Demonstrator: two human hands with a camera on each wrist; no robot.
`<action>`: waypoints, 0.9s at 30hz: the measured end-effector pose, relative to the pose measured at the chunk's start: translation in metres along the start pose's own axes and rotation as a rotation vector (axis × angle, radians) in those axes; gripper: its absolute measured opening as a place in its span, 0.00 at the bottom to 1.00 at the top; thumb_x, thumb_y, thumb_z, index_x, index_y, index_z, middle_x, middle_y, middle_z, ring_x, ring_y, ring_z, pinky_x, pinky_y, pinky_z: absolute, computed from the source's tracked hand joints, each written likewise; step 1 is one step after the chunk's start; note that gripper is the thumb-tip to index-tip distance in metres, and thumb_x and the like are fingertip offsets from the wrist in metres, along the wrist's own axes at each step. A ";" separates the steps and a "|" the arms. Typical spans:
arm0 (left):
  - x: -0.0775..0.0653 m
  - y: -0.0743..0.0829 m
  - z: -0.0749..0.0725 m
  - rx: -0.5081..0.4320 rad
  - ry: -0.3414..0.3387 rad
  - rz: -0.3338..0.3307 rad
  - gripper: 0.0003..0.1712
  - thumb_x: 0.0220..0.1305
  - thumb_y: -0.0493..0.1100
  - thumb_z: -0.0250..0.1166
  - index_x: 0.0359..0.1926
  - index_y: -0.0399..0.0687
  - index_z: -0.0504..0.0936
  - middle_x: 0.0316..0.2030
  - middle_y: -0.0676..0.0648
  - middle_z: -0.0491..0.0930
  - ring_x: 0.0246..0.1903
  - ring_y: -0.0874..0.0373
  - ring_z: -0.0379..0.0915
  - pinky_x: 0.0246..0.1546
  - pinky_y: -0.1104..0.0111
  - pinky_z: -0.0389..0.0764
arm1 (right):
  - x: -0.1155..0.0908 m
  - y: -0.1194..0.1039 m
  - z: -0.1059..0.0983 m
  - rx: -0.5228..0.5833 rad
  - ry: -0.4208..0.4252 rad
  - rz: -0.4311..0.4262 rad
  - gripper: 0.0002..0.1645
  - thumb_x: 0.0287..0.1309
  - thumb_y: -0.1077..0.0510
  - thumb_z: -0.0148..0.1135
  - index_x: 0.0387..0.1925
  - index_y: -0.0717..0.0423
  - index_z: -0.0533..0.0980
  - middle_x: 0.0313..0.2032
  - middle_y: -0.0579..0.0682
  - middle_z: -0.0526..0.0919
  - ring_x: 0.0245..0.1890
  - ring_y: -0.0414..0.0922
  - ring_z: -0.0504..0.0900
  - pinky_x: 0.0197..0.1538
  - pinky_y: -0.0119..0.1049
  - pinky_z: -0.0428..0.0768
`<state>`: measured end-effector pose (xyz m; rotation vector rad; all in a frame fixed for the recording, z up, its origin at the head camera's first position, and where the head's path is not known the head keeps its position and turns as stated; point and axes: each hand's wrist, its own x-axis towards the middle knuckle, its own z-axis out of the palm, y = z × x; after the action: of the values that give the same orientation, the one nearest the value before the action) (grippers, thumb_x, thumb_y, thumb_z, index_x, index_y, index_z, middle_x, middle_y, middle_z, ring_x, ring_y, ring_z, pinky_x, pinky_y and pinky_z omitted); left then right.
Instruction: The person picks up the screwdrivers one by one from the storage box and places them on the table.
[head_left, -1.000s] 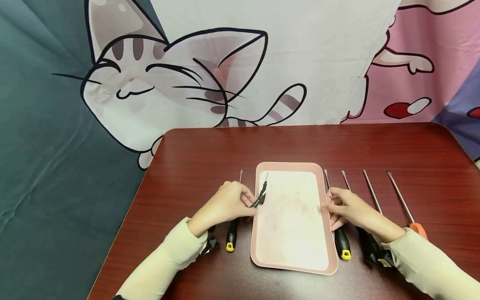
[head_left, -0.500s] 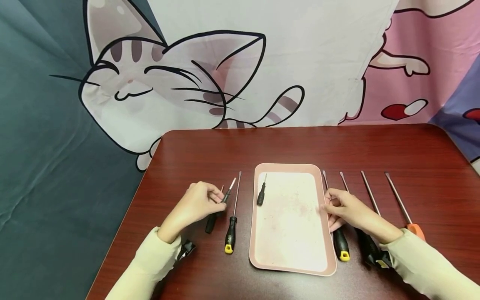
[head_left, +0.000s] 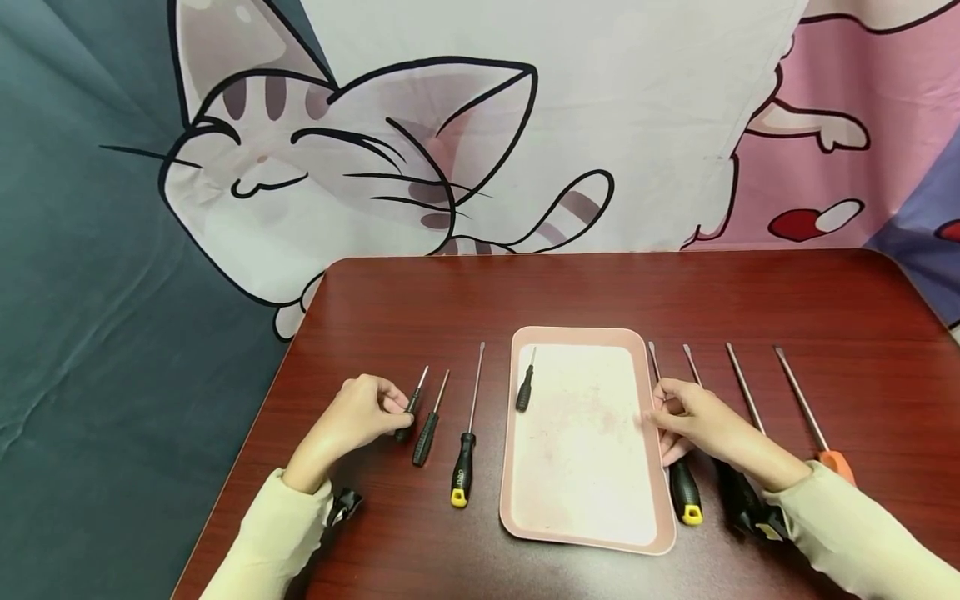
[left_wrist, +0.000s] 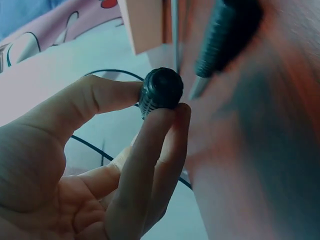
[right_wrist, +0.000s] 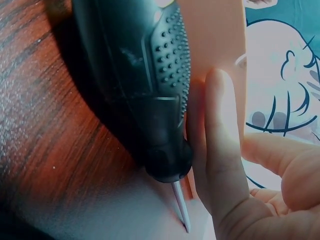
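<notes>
My left hand (head_left: 360, 414) pinches the handle of a small black screwdriver (head_left: 411, 407) between thumb and fingertips, at the left of the table. Its shaft points away; the left wrist view shows the butt of the handle end-on. Just to its right lie a short black screwdriver (head_left: 427, 439) and a longer one with a yellow-ended handle (head_left: 462, 471). The right hand (head_left: 697, 417) holds the right rim of the pink-edged tray (head_left: 585, 335), thumb on the inner side and fingers outside. A tiny black screwdriver (head_left: 525, 390) lies in the tray's upper left.
Right of the tray lie a yellow-ended black screwdriver (head_left: 686, 492), another dark-handled one (head_left: 738, 492) and an orange-handled one (head_left: 836, 465). A further shaft (head_left: 745, 385) runs under the right forearm. Behind the table (head_left: 600, 287) hangs a cartoon cloth (head_left: 637, 100).
My left hand has moved left from the tray's edge, bringing the small screwdriver to the left of the other two. The tiny screwdriver stays in the tray. My right hand stays on the rim.
</notes>
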<state>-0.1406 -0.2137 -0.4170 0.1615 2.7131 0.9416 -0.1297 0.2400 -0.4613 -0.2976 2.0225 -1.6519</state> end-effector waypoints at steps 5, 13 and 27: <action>0.002 -0.009 0.003 0.066 0.020 -0.018 0.06 0.50 0.38 0.74 0.28 0.42 0.84 0.22 0.53 0.81 0.22 0.62 0.76 0.26 0.69 0.79 | 0.000 0.000 0.001 0.005 0.005 0.006 0.10 0.69 0.70 0.54 0.35 0.70 0.61 0.25 0.60 0.80 0.20 0.50 0.84 0.25 0.51 0.87; 0.007 -0.025 0.009 0.135 0.032 -0.041 0.07 0.47 0.37 0.74 0.25 0.44 0.82 0.19 0.54 0.80 0.18 0.63 0.75 0.26 0.68 0.79 | 0.000 -0.001 0.001 -0.023 0.016 0.004 0.11 0.69 0.69 0.55 0.34 0.70 0.62 0.24 0.60 0.80 0.20 0.50 0.85 0.25 0.51 0.87; 0.007 -0.028 0.011 0.172 0.027 -0.042 0.08 0.47 0.39 0.75 0.25 0.45 0.82 0.20 0.54 0.78 0.21 0.62 0.72 0.26 0.67 0.77 | 0.000 -0.001 0.002 -0.053 0.022 0.002 0.11 0.69 0.70 0.55 0.34 0.68 0.62 0.23 0.59 0.79 0.19 0.50 0.85 0.24 0.49 0.87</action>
<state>-0.1450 -0.2282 -0.4444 0.1255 2.8088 0.7039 -0.1284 0.2384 -0.4608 -0.2979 2.0849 -1.6088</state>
